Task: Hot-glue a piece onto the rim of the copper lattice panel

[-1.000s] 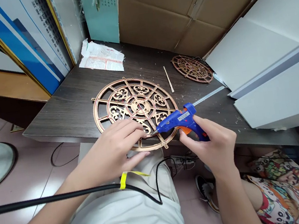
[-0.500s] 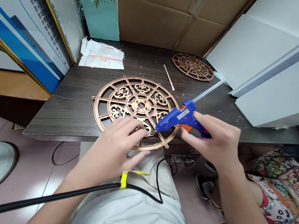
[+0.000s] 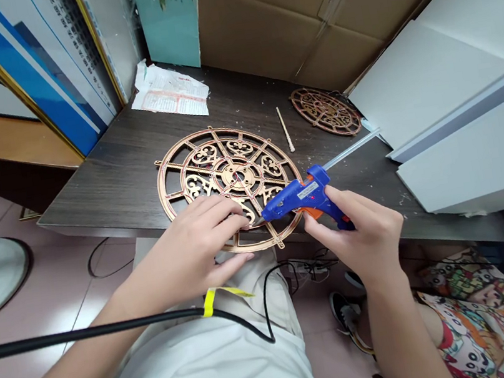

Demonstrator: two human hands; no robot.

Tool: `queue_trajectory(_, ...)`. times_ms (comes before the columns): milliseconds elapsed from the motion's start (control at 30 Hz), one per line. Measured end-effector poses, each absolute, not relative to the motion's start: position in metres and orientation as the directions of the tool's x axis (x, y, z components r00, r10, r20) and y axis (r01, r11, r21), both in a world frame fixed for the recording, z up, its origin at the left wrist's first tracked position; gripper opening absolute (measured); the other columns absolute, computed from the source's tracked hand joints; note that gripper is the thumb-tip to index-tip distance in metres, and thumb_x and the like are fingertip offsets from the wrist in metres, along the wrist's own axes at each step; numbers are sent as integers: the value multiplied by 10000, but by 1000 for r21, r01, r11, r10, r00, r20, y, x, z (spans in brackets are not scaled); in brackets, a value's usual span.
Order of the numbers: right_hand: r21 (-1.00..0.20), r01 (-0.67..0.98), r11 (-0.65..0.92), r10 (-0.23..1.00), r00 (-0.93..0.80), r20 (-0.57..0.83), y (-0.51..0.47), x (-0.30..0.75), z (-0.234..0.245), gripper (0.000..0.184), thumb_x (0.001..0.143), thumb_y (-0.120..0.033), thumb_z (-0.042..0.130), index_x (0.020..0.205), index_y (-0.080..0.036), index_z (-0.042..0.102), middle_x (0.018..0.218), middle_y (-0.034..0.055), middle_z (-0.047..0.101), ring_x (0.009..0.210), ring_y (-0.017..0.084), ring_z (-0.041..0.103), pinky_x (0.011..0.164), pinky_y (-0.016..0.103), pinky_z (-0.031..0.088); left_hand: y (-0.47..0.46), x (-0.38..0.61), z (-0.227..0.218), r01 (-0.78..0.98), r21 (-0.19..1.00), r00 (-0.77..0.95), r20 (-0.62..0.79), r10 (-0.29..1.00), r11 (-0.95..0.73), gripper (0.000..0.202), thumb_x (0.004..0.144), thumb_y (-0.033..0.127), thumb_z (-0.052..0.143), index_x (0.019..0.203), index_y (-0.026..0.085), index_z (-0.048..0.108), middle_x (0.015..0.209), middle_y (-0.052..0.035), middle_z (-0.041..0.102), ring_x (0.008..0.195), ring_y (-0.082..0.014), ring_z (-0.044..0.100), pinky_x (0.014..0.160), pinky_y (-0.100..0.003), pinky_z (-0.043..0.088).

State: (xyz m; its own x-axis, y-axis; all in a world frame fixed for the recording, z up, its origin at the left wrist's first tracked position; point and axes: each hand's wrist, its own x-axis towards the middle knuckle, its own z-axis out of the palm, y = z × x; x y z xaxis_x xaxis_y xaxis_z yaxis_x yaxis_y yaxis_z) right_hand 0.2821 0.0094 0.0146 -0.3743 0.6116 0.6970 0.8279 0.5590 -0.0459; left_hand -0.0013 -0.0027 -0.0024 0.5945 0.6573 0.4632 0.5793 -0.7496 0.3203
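Right hand (image 3: 367, 236) grips the blue glue gun (image 3: 303, 197), nozzle aimed at the near rim of the gold fretwork disc (image 3: 228, 180), which lies flat at the front edge of the dark table (image 3: 108, 179). Left hand (image 3: 195, 251) presses down on the disc with flat, unclenched fingers, apparently to steady it. The gun's label is too small to read.
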Motion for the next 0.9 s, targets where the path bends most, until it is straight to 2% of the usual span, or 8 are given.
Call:
queue_trajectory(233,-48,829,558,612,-371,699,9,283,15,223,831,-176,734,1047,-182,679,696,-30,590,579,100,485,566,243,404,-1,-1,-2,572,320,595,472,651,-755,213,962,326,631,1101,164,634,1130,-90,657,1101,-264,607,961,-434,478)
queue_trajectory(667,-34,836,547,613,-373,696,10,281,15,223,831,-181,739,1047,-183,684,691,-40,569,575,96,475,574,239,408,-1,-3,-5,563,340,597,463,655,-753,228,950,317,648,1114,158,630,1159,-89,644,1140,-259,584,1006,-430,465)
queue_trajectory(900,-13,821,571,583,-394,711,12,283,16,221,817,-129,756,1025,-150,685,720,-18,637,611,95,546,576,226,413,-2,-2,-5,571,328,598,462,655,-753,225,948,322,650,1101,157,634,1138,-95,650,1121,-265,589,990,-433,468)
